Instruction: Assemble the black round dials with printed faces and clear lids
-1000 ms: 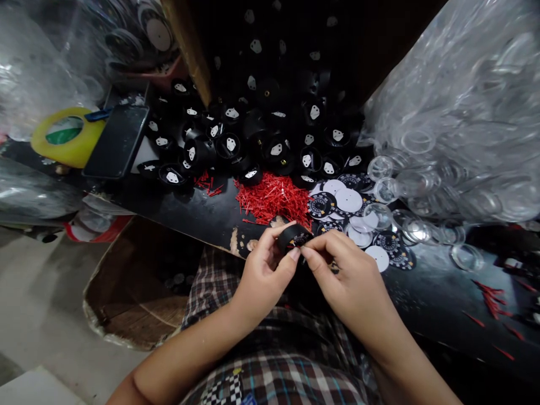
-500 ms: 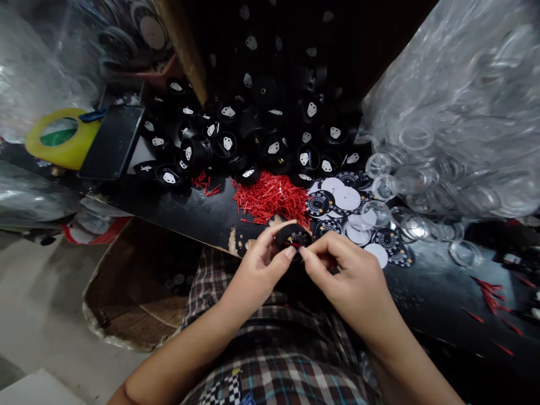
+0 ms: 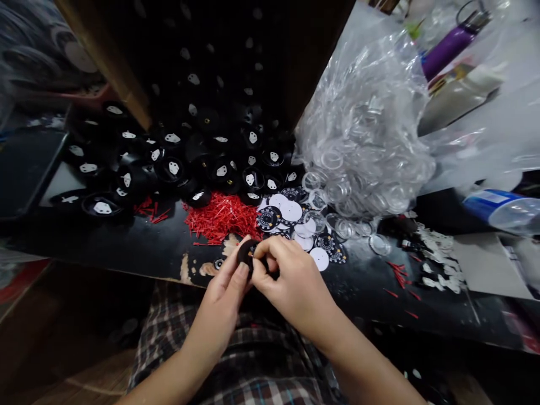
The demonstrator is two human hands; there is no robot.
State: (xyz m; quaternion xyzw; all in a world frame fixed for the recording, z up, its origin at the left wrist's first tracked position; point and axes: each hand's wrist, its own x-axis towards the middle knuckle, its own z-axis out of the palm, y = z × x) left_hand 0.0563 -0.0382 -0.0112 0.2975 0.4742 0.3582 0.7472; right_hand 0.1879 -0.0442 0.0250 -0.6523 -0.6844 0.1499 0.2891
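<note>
My left hand (image 3: 225,289) is closed around a small black round gauge (image 3: 246,254), its dial tilted toward my right hand. The thumb presses on the near rim. My right hand (image 3: 280,267) is pinched at the dial face, and a trace of a red pointer shows at its fingertips; the fingers hide most of it. Just beyond both hands lies a heap of red pointers (image 3: 221,218). Right of that heap, black printed dials (image 3: 269,217) and white discs (image 3: 291,211) overlap in a loose pile.
Many black gauge housings (image 3: 172,167) with white plates crowd the back of the black bench (image 3: 126,247). Clear round covers (image 3: 333,188) spill from a plastic bag (image 3: 367,107). Farther right are white small parts (image 3: 442,264), a blue container (image 3: 502,208) and a purple bottle (image 3: 449,53).
The view has swung right, bringing the bottle and blue container into sight. My right fingers have moved over the dial, covering most of the red pointer seen earlier. The gauge is tilted more.
</note>
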